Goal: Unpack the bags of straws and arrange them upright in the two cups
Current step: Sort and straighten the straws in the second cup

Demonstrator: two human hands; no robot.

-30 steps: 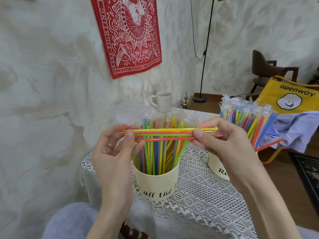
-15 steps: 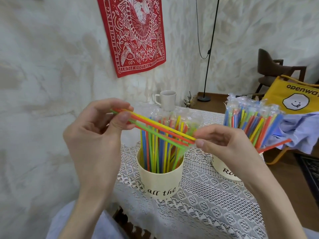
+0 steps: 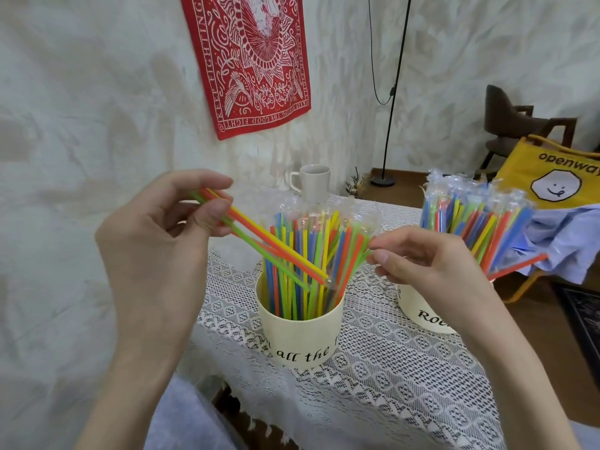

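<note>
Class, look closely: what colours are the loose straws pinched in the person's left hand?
Yellow, orange and green loose straws in the left hand, head view.
</note>
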